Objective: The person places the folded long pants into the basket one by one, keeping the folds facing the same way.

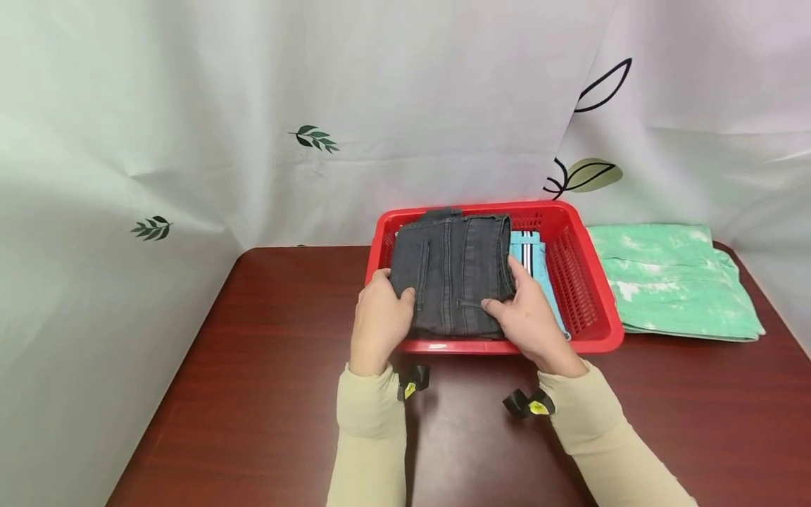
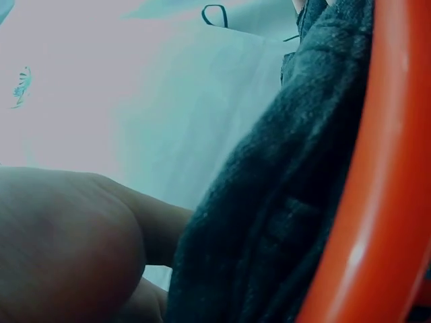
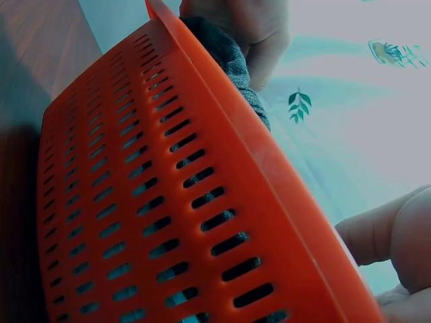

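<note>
Folded dark grey jeans (image 1: 446,274) lie over the left and middle part of a red plastic basket (image 1: 605,303). My left hand (image 1: 383,313) grips their left edge, thumb on top and fingers hidden beyond the side. At the right edge, my right hand (image 1: 529,317) holds them the same way, its thumb on the front right corner. A light blue garment (image 1: 538,264) with black and white stripes shows in the basket beside the jeans. In the left wrist view, the denim (image 2: 283,168) is close alongside the basket rim (image 2: 367,222).
A folded green and white mottled cloth (image 1: 678,282) lies on the table right of the basket. The dark reddish table (image 1: 279,366) extends left and in front. White curtains (image 1: 405,91) with leaf prints hang behind and at the sides.
</note>
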`<state>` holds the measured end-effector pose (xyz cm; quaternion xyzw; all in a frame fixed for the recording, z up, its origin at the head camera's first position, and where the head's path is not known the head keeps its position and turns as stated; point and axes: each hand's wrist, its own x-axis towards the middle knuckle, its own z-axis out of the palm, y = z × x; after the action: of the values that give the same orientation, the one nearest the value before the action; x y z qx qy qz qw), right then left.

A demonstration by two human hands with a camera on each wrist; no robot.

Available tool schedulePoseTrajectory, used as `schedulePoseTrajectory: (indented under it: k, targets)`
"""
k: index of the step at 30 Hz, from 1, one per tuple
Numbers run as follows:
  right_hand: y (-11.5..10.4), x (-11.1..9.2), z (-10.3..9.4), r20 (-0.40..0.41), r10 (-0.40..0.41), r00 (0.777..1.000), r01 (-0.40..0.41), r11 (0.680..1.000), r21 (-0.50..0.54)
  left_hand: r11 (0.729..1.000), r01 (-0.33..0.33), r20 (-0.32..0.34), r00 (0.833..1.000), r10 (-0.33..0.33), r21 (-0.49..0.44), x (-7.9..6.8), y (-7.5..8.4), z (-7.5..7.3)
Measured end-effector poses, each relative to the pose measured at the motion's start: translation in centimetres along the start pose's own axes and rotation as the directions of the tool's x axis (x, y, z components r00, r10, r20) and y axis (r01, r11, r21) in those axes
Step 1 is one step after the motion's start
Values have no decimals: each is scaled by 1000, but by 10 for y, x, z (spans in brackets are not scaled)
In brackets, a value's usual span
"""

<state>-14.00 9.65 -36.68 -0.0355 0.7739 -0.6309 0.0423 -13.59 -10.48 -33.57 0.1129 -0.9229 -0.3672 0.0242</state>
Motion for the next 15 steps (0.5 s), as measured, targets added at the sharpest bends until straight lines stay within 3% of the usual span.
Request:
schedulePoseTrajectory:
  k: [15]
  targets:
    - [0,2,2,3,38,999,-37,982,-183,996,-3,-12,1000,5,92,0,-1,6]
